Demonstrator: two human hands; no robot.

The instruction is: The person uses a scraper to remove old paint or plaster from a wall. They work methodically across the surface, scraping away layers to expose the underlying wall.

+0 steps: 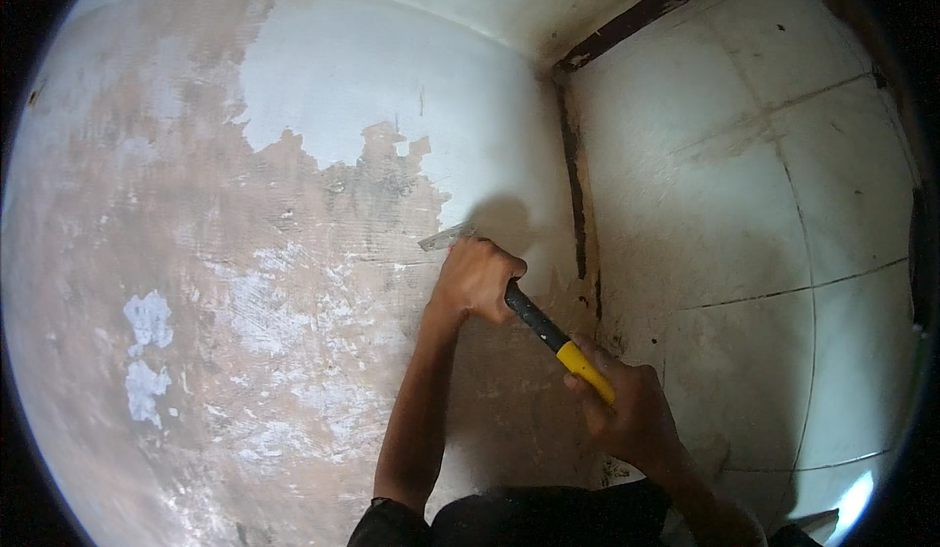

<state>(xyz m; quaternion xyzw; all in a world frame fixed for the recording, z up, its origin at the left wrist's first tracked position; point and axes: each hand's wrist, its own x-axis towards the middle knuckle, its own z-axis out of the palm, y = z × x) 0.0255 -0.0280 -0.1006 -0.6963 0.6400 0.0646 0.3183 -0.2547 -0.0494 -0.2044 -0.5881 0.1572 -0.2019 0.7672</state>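
My left hand (477, 275) is closed around the upper part of a long-handled scraper (540, 317), close to its head. The flat metal blade (440, 240) sticks out past my knuckles, against the wall near the ragged edge of the white paint (367, 69). Lower on the tool, my right hand (631, 407) grips the yellow end of the black-and-yellow handle. Left of the blade lies a wide stretch of bare pinkish-brown plaster (316, 209) with scrape marks. Whether the blade presses on the surface is hard to tell, since my left hand partly covers it.
To the right, a pale tiled surface (734, 216) with dark joints meets the wall at a corner, where a dark, worn strip (574, 180) runs. White paint patches (147, 393) remain at left. My dark clothing (551, 517) fills the bottom edge.
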